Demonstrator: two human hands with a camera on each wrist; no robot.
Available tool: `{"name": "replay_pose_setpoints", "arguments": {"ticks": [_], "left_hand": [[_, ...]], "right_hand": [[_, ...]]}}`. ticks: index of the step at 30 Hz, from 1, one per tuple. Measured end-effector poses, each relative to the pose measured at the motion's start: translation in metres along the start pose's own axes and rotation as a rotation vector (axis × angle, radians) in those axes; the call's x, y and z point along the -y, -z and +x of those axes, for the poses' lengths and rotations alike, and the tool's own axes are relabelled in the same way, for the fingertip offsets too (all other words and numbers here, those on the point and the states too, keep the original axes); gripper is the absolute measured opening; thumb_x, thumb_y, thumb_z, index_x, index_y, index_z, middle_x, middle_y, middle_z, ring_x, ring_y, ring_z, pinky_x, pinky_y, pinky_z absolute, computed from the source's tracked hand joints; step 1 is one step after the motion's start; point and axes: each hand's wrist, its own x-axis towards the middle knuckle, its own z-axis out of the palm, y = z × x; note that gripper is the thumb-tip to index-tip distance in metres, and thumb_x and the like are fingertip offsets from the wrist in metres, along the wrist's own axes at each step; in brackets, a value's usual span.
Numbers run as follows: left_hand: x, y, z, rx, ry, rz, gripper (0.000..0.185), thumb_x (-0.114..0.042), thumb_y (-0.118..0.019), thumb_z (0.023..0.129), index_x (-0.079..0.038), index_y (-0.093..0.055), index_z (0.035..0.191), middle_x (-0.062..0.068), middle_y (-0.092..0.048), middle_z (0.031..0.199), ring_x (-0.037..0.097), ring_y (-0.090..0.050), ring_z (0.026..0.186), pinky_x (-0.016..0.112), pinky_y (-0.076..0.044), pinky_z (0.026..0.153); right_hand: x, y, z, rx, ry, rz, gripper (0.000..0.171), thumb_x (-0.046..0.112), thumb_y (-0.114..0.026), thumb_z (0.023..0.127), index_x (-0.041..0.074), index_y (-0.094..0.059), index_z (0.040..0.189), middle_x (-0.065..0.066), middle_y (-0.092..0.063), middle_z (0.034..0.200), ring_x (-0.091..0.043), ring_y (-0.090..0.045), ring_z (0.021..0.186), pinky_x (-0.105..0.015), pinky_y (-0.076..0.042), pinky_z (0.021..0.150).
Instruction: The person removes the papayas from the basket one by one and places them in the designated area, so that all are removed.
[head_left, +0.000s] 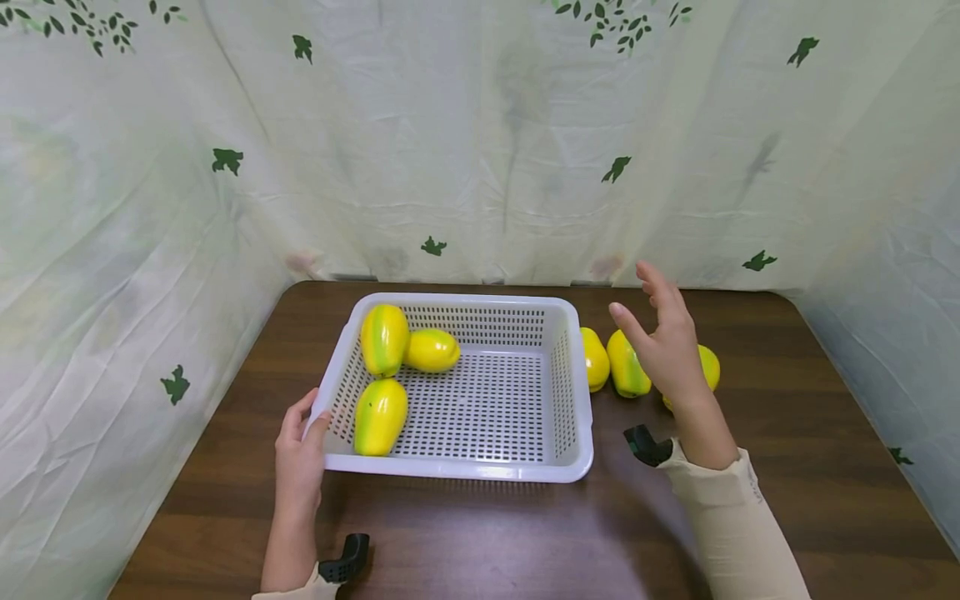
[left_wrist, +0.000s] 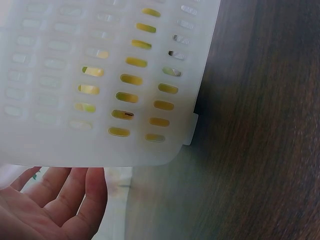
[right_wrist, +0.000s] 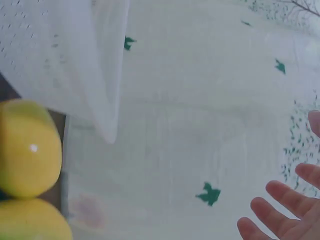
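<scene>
A dark wooden table [head_left: 787, 500] lies under both hands, closed in behind and at the sides by a pale cloth [head_left: 465, 150] printed with green leaves. Between the hands stands a white slotted basket [head_left: 491, 471], its long side running from one hand toward the other. The left hand [head_left: 298, 454] holds the basket's near left corner, thumb over the rim and fingers along the outer wall; the left wrist view shows those fingers [left_wrist: 75, 195] fairly straight beneath the rim, so this reads as a light steadying hold, not a firm clamp.

Three yellow-green fruits lie inside the basket, all toward the left hand: one [head_left: 380, 416] just beyond its thumb, another [head_left: 385, 338] further back, and a rounder yellow one [head_left: 432, 350] touching that one's right side.

The right hand [head_left: 667, 346] hovers open above the table, fingers spread and holding nothing. Three loose fruits lie just outside the basket's right wall, under and beside this hand: one [head_left: 596, 358] touching or almost touching the wall, one [head_left: 627, 365] just left of the palm, and one [head_left: 708, 367] largely hidden behind the wrist. The two in plain sight lie with their long axes pointing away from the person. The right hand is much the nearer to them.
</scene>
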Motion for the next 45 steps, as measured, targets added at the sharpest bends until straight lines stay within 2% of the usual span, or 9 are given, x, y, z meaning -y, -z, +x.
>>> {"name": "replay_pose_setpoints", "arguments": {"ticks": [5, 13, 20, 27, 40, 45], "left_hand": [[-0.001, 0.0, 0.0, -0.001, -0.001, 0.004, 0.044, -0.031, -0.041, 0.095, -0.02, -0.036, 0.136, 0.011, -0.047, 0.129, 0.026, -0.049, 0.106, 0.048, -0.039, 0.09], [0.001, 0.0, 0.0, -0.005, 0.004, 0.008, 0.044, -0.031, -0.041, 0.095, -0.019, -0.036, 0.136, 0.011, -0.047, 0.128, 0.026, -0.05, 0.106, 0.048, -0.039, 0.09], [0.0, 0.0, 0.0, 0.0, 0.004, 0.008, 0.045, -0.032, -0.042, 0.095, -0.019, -0.036, 0.137, 0.012, -0.047, 0.129, 0.026, -0.049, 0.107, 0.048, -0.039, 0.09], [0.0, -0.001, 0.0, -0.008, -0.005, 0.013, 0.044, -0.032, -0.042, 0.094, -0.019, -0.037, 0.136, 0.012, -0.049, 0.126, 0.024, -0.051, 0.103, 0.047, -0.04, 0.089], [0.008, 0.001, 0.003, 0.011, -0.079, -0.01, 0.047, -0.039, -0.046, 0.091, -0.022, -0.04, 0.134, 0.015, -0.049, 0.125, 0.024, -0.053, 0.101, 0.044, -0.044, 0.085], [0.009, 0.002, 0.003, 0.005, -0.064, -0.005, 0.046, -0.037, -0.047, 0.092, -0.021, -0.04, 0.134, 0.015, -0.049, 0.125, 0.025, -0.053, 0.101, 0.043, -0.044, 0.085]], "right_hand": [[0.011, -0.019, 0.008, 0.056, 0.015, 0.013, 0.061, 0.03, -0.061, 0.086, 0.016, -0.034, 0.139, -0.007, -0.039, 0.136, -0.028, -0.038, 0.118, -0.046, -0.032, 0.096], [0.021, -0.059, 0.02, 0.172, 0.082, 0.064, 0.059, 0.027, -0.06, 0.087, 0.011, -0.035, 0.138, -0.008, -0.041, 0.134, -0.027, -0.039, 0.118, -0.042, -0.034, 0.095], [0.032, -0.086, 0.025, 0.29, 0.085, 0.053, 0.061, 0.033, -0.057, 0.088, 0.014, -0.032, 0.139, -0.004, -0.035, 0.139, -0.024, -0.039, 0.12, -0.043, -0.034, 0.095], [0.038, -0.113, 0.029, 0.428, 0.061, 0.049, 0.062, 0.038, -0.055, 0.088, 0.017, -0.029, 0.141, -0.002, -0.033, 0.14, -0.017, -0.032, 0.125, -0.038, -0.03, 0.099], [0.042, -0.16, 0.032, 0.619, -0.024, 0.022, 0.067, 0.044, -0.056, 0.085, 0.019, -0.029, 0.14, 0.002, -0.032, 0.141, -0.016, -0.029, 0.127, -0.038, -0.027, 0.101], [0.038, -0.177, 0.033, 0.683, -0.045, -0.008, 0.069, 0.045, -0.058, 0.084, 0.021, -0.029, 0.141, 0.004, -0.028, 0.143, -0.015, -0.025, 0.129, -0.038, -0.024, 0.103]]}}
